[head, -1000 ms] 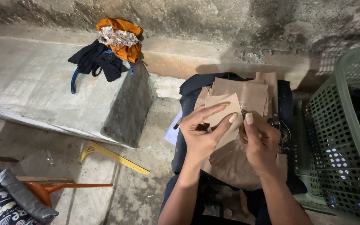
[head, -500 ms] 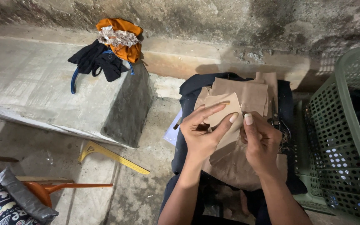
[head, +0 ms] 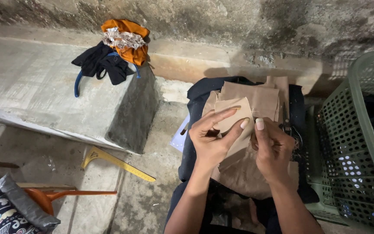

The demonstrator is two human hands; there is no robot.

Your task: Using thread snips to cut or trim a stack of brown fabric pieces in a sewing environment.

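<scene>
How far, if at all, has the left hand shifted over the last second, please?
No. The left hand holds the tan fabric piece at the same spot relative to the green basket.

- The green perforated basket [head: 360, 143] stands just beside the right hand [head: 273, 149], walling off that side.
- Left of the left hand [head: 213, 138], bare concrete floor lies open as far as the yellow ruler [head: 117, 161].
- The concrete step [head: 66, 104] blocks the far left, with the bundled clothes [head: 113, 52] on top.
- Ahead, the rough wall [head: 239, 26] closes the way.
</scene>
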